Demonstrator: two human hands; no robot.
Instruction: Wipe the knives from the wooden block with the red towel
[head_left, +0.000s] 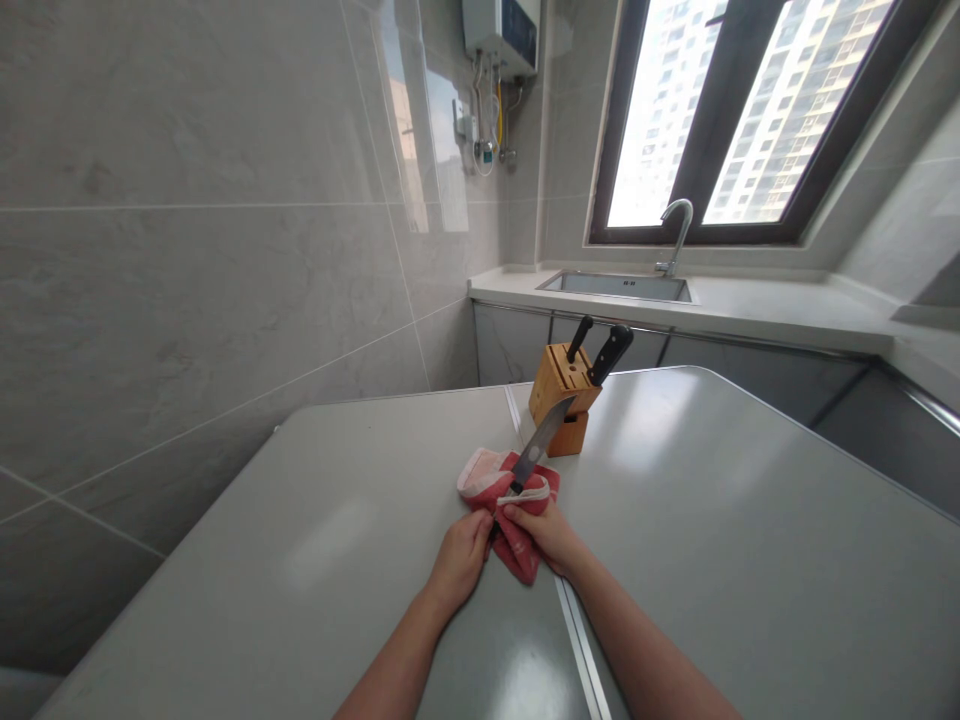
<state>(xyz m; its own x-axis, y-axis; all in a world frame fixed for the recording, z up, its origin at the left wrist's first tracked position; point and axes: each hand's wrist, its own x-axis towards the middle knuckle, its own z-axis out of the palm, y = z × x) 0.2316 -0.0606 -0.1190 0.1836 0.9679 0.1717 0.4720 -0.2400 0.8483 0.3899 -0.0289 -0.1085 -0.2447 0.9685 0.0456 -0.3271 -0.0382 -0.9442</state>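
Observation:
A kitchen knife points up and away from me, its blade bare and its dark handle mostly hidden by cloth and fingers. My left hand is closed around the lower end of the handle. In my right hand is a red and white cloth, gripped with the thumb on top and folded about the knife near the base of the blade. Just beyond the blade tip stands a wooden knife block holding two black-handled knives; in this view the tip overlaps the block's front.
The light grey table has a metal seam running along it. Behind it are a white counter with a sink and a faucet, under a window. A tiled wall rises close on the left.

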